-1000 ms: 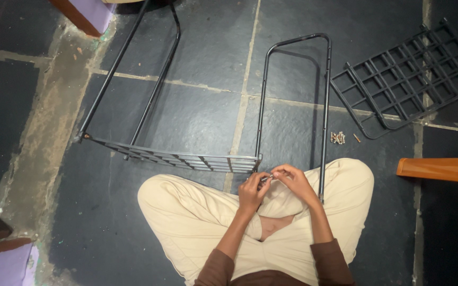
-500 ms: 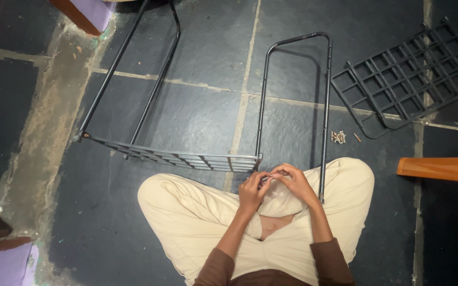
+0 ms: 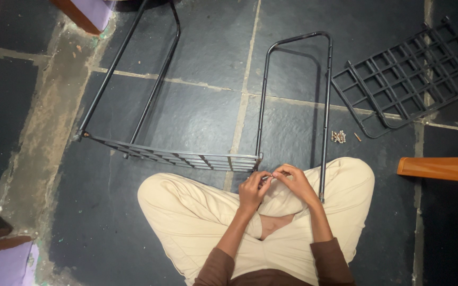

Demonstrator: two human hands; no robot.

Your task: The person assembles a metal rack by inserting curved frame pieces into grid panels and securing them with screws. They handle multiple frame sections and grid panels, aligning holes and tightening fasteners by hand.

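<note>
Both hands meet over the lap; the left hand (image 3: 254, 188) and right hand (image 3: 294, 179) pinch a small fastener (image 3: 267, 177) just below the shelf grid's (image 3: 186, 157) right corner, beside the U-frame (image 3: 295, 95) on the floor; left nearer.

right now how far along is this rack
Done: one grid shelf sits joined between the two U-shaped frames. In hand: left hand and right hand pinch something small at the shelf's corner. Left: a second grid panel lies loose, with spare screws beside it.
</note>
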